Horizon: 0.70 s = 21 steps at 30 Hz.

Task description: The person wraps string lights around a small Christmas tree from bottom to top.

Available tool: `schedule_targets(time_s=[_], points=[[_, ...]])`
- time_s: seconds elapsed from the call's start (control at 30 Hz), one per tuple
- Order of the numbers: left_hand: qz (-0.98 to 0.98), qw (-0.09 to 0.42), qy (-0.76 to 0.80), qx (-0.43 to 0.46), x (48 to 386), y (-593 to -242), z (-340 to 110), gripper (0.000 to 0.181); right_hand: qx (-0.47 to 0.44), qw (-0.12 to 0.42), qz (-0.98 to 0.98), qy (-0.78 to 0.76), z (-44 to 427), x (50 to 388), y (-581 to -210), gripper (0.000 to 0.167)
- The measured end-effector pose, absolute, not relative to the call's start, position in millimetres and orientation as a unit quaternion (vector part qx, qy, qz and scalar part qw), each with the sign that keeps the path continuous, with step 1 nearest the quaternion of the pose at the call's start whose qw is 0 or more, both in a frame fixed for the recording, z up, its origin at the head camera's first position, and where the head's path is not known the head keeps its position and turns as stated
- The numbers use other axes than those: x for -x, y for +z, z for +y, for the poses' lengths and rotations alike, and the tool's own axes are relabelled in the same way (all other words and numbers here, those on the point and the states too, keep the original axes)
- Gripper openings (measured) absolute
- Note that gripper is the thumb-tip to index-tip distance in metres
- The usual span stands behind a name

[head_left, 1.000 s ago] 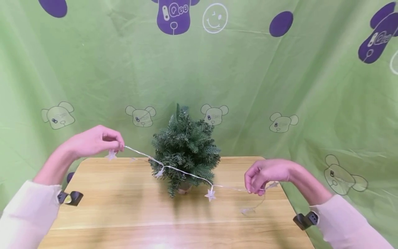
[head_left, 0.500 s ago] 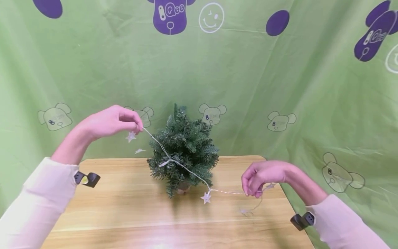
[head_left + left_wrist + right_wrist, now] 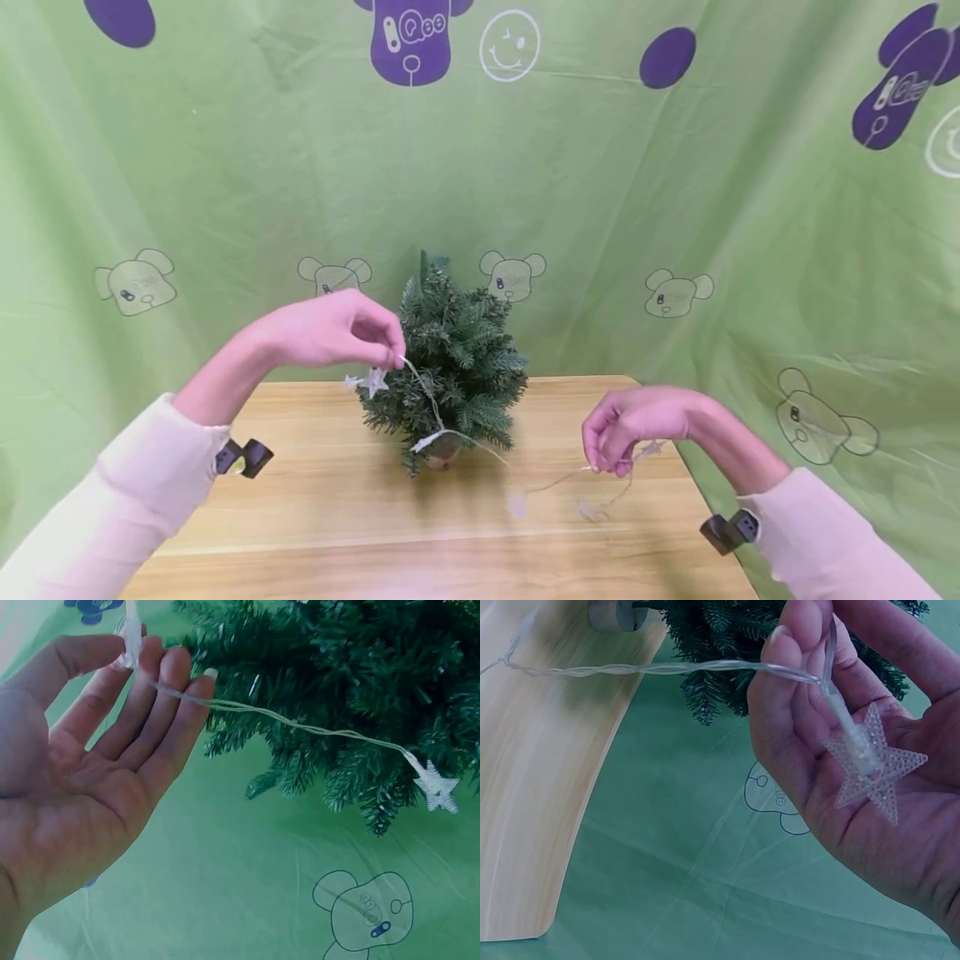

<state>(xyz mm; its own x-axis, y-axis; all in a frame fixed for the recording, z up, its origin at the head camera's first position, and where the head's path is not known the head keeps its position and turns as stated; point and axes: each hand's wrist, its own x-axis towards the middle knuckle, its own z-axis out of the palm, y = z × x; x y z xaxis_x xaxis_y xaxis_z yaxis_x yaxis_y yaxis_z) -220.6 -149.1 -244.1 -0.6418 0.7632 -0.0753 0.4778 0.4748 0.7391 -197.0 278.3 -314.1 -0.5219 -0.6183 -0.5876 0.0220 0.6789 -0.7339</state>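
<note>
A string of star lights (image 3: 427, 392) sags between my two hands in front of a small green Christmas tree (image 3: 472, 358). My left hand (image 3: 337, 333) pinches the wire between thumb and fingertips at the tree's left side; star lamps dangle below it. To the right of the tree, above the table, my right hand (image 3: 637, 429) pinches another stretch of the wire. One clear star (image 3: 874, 765) lies against the right palm in the right wrist view. In the left wrist view, a white star (image 3: 435, 787) hangs on the wire before the branches.
The tree stands near the back of a wooden table (image 3: 315, 500). Behind and around it hangs a green cloth (image 3: 585, 183) printed with bear figures. A black wrist camera (image 3: 243, 457) sits on the left wrist, another camera (image 3: 727, 532) on the right.
My left hand has moved right, rising and then lowering, and is now close to the tree. The string has gone slack and dips lower. My right hand has barely moved.
</note>
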Motion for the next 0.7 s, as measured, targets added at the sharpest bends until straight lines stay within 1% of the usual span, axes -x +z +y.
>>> schedule_targets(time_s=[0.2,0.37,0.6,0.7], points=[[0.831,0.223,0.32,-0.396,213.2,-254.4,-143.9,0.008,0.193,0.449,0.797,-0.354,282.0,196.1,-306.8,0.016],[0.826,0.231,0.314,-0.406,209.1,-263.1,-132.5,0.008,0.195,0.451,0.797,-0.351,290.1,194.9,-294.0,0.019],[0.822,0.231,0.313,-0.416,204.0,-266.5,-122.4,0.009,0.201,0.427,0.812,-0.343,306.3,194.1,-269.5,0.012],[0.817,0.227,0.333,-0.412,204.7,-265.3,-125.6,0.012,0.2,0.415,0.811,-0.359,313.4,194.2,-261.3,0.012]])
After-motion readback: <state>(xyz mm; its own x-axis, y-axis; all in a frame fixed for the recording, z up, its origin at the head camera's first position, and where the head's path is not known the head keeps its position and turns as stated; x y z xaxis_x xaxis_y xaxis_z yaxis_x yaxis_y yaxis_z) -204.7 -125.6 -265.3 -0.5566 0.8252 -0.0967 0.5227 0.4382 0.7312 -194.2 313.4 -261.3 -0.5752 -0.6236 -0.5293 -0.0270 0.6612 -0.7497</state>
